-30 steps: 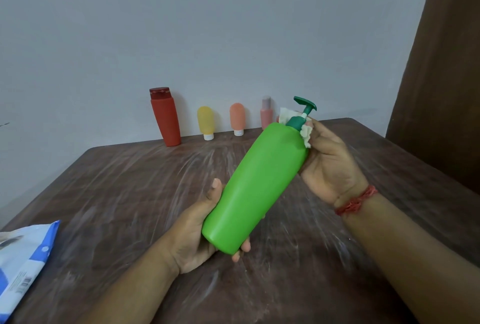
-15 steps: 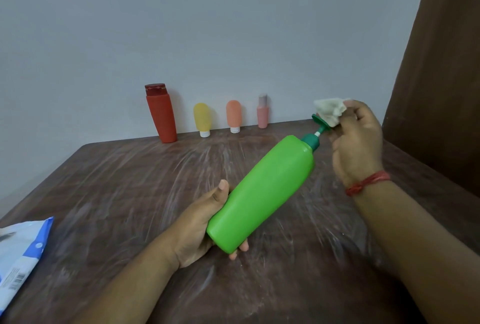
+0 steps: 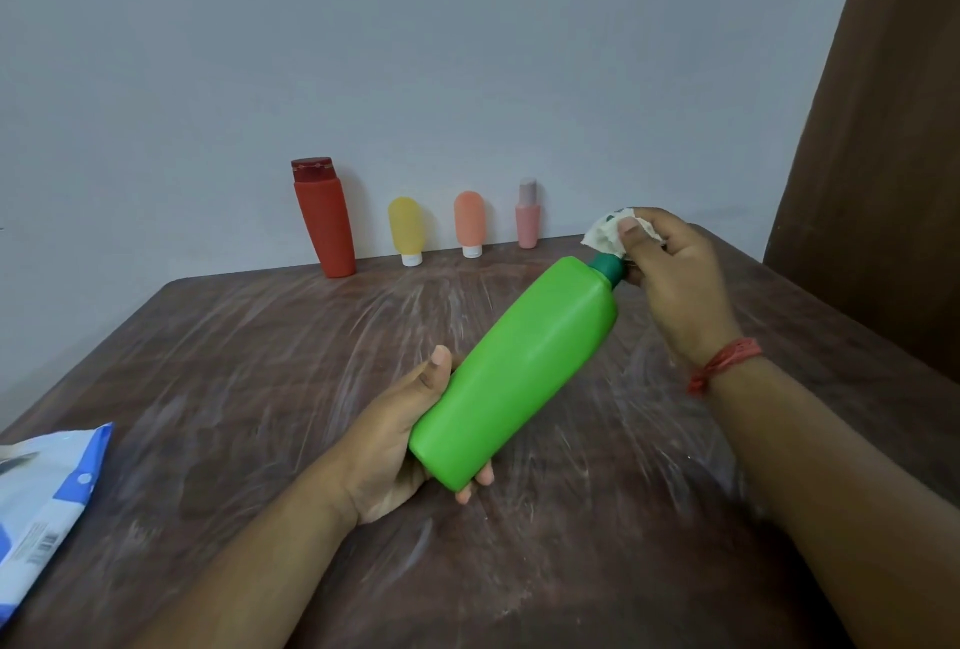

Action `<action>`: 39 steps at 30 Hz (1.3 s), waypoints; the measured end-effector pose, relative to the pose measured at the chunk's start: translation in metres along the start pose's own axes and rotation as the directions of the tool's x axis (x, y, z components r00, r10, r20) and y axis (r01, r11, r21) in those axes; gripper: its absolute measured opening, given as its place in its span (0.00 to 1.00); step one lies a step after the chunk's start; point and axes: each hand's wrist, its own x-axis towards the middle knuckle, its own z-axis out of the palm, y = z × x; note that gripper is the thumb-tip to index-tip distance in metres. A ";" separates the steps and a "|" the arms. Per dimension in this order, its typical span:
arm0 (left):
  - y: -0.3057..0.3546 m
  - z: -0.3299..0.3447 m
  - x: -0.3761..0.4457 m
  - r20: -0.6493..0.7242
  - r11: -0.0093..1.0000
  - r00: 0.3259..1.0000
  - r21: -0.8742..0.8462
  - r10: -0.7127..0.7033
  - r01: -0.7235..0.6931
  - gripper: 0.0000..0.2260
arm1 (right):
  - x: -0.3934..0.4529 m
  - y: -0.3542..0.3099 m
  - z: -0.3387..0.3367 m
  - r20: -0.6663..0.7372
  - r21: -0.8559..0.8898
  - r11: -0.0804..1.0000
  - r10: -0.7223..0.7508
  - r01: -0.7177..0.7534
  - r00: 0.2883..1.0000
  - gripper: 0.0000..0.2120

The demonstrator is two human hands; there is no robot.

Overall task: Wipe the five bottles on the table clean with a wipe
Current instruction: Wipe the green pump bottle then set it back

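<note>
Held tilted above the table's middle, the big green plastic pump bottle (image 3: 519,367) sits gripped at its base by the left hand (image 3: 400,445) while the right hand (image 3: 670,274) pinches a crumpled white wipe (image 3: 605,235) over its pump, and four small bottles (image 3: 415,222) along the far edge seemingly wait.

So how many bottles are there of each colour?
Green bottle: 1
Red bottle: 1
Yellow bottle: 1
Orange bottle: 1
Pink bottle: 1
Total: 5
</note>
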 end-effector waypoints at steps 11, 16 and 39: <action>0.000 0.000 0.002 -0.054 0.999 0.998 -0.002 0.035 -0.035 0.33 | -0.007 0.004 0.005 -0.195 -0.432 0.850 -0.415 0.302 0.889 0.07; 0.001 -0.003 0.004 -0.167 0.981 0.981 -0.146 0.102 -0.127 0.29 | -0.026 -0.008 0.018 -0.087 -0.556 0.699 -0.587 0.450 0.805 0.10; 0.004 -0.012 0.008 -0.384 0.859 0.914 -0.416 0.132 -0.299 0.35 | -0.101 -0.020 0.085 0.749 -0.146 0.303 -0.588 0.942 0.305 0.10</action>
